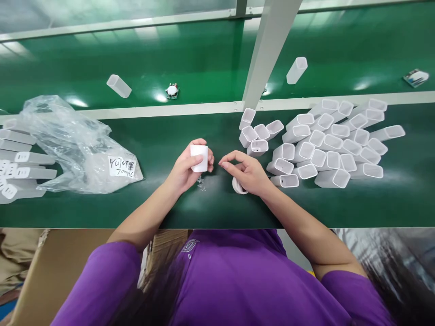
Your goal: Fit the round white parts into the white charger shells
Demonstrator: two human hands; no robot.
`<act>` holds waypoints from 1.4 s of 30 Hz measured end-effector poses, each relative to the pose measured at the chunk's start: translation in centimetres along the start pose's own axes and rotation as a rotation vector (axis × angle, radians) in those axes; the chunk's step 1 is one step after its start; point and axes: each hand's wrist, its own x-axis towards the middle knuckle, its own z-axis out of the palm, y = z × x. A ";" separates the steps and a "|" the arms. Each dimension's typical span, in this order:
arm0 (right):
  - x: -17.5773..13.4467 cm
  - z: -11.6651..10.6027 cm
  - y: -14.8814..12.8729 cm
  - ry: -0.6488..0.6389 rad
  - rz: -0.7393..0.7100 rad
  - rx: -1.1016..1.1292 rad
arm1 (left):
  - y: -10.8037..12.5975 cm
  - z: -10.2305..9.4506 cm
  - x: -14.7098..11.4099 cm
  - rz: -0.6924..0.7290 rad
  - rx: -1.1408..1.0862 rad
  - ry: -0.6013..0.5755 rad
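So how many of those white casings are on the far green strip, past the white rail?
2: one casing left of the white post, beyond the plastic bag, and another casing right of the post. The post may hide more.

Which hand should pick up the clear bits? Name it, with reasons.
Probably the right hand: its fingers are nearly pinched near the clear bits, while the left hand grips a white case.
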 end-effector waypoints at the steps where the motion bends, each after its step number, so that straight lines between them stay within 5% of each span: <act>1: 0.0 0.0 -0.1 -0.001 0.005 0.013 | -0.1 -0.1 0.0 0.022 0.020 -0.015; 7: -0.2 -0.4 -0.4 0.009 0.015 0.095 | -0.6 -1.1 -0.1 0.073 0.172 -0.013; 19: -0.4 -0.3 -0.5 0.197 -0.117 -0.032 | -0.4 0.2 -0.5 -0.133 0.010 -0.083; 28: -0.7 -0.2 -0.6 0.331 -0.359 -0.290 | -1.3 -0.3 -0.7 0.169 0.360 -0.196; 35: -1.0 0.2 -0.4 0.390 -0.618 -0.501 | -1.7 0.1 -1.6 0.309 0.600 -0.156; 42: -1.2 0.2 -0.4 0.399 -0.648 -0.543 | -1.7 0.3 -2.1 0.410 0.692 -0.163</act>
